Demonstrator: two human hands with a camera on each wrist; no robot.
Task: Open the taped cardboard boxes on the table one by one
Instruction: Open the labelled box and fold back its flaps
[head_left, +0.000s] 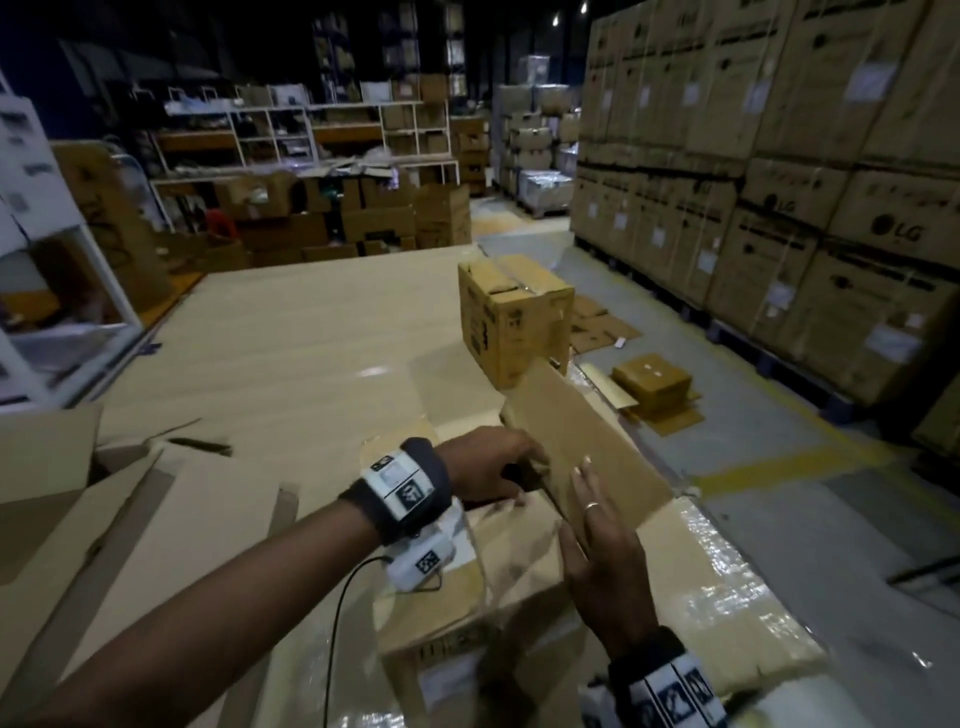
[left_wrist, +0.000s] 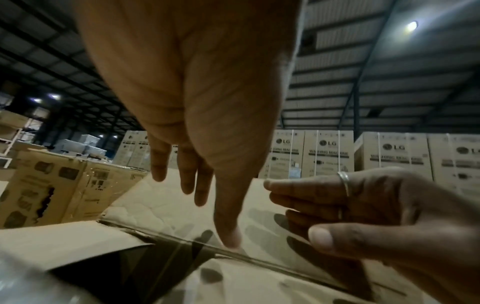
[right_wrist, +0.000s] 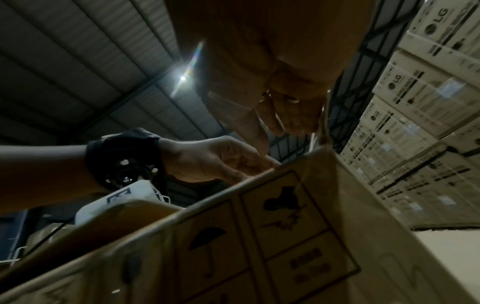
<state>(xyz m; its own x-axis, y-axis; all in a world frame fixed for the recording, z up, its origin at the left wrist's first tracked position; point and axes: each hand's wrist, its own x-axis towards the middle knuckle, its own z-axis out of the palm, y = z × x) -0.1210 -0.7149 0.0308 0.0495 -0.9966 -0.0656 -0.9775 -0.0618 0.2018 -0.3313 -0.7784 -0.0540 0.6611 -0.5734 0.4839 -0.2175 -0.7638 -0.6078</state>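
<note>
1. Cardboard cartons printed with LG (head_left: 810, 171) rise in a tall stack well beyond the right hand; the left wrist view alone lets the words WASHING MACHINE be read on them
2. Pale table (head_left: 311, 332) spreads ahead of both hands; only the head view shows its reach, with flattened cardboard sheets (head_left: 135, 499) lying to the outside of the left forearm
3. Directly under both hands sits the near box (head_left: 483, 587), its top glossy with clear tape; the right wrist view alone shows its side wall, printed with an umbrella and a broken-glass sign
4. A second, upright taped box (head_left: 511, 317) stands on the table well ahead of the hands, its top flaps closed under tape; in the left wrist view its printed side shows just left of the fingers
5. One flap (head_left: 587, 441) of the near box is lifted, tilted up and away between the two hands; the left wrist view shows a dark gap under it
6. Right hand (head_left: 605, 551) lies flat against the raised flap with fingers straight and together, two rings showing
7. Left hand (head_left: 491, 467) reaches down at the flap's inner edge; the head view suggests curled fingers, but the left wrist view shows them extended and loosely spread, the forefinger tip on the taped seam, holding nothing
</note>
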